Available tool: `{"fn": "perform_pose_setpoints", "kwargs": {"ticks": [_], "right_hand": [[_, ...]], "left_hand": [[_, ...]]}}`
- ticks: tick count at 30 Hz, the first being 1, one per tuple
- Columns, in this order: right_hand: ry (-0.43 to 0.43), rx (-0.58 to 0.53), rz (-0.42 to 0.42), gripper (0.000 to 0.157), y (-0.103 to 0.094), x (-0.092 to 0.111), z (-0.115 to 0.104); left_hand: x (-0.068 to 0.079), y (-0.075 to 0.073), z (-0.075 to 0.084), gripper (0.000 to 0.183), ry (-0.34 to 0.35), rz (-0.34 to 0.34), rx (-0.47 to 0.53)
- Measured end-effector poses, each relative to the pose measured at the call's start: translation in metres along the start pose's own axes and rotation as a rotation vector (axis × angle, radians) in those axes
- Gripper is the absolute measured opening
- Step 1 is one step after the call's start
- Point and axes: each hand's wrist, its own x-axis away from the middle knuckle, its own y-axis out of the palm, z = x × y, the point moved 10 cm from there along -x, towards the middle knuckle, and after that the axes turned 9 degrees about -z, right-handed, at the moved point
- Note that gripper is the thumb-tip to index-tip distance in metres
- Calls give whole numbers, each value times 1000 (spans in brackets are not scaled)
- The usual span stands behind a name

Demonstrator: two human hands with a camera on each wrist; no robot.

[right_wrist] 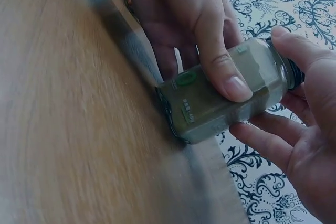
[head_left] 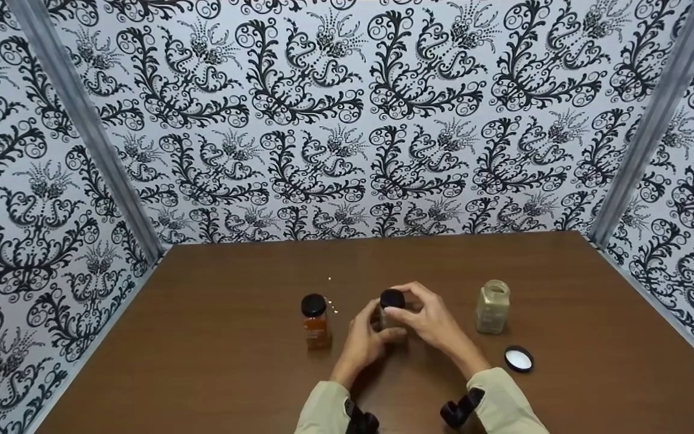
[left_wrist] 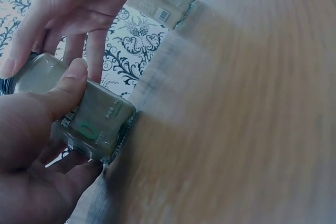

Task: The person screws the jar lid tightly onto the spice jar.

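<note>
Between both hands stands a square glass jar (right_wrist: 197,111) of grey-green powder, its black lid (head_left: 392,298) on top and its base close over the table. My left hand (head_left: 364,342) grips the jar's body, the thumb (left_wrist: 71,87) lying across the printed side. My right hand (head_left: 434,316) pinches the lid at the jar's top between thumb and fingers. Off to the right stands a lidless jar (head_left: 492,308) of pale powder, with a black cap (head_left: 518,359), white inside facing up, lying in front of it. To the left is a black-lidded jar of orange-red spice (head_left: 316,322).
The brown wooden table (head_left: 232,289) is backed and flanked by patterned black-and-white walls (head_left: 347,120). A few small pale bits (head_left: 331,302) lie behind and beside the orange-red jar. Dark wrist devices (head_left: 459,412) sit on both sleeves.
</note>
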Motion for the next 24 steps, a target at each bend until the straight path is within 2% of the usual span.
{"fn": "perform_pose_setpoints", "kwargs": {"ticks": [8, 17, 21, 24], "right_hand": [[7, 21, 59, 34, -2, 0, 2], [47, -58, 8, 45, 1, 0, 5], [77, -60, 17, 47, 0, 1, 5], [80, -50, 62, 44, -5, 1, 3]], "left_hand": [[1, -3, 3, 55, 20, 32, -49], [-1, -5, -2, 53, -43, 13, -20], [-1, -5, -1, 65, -83, 7, -39], [-2, -8, 4, 77, -91, 21, -57]]}}
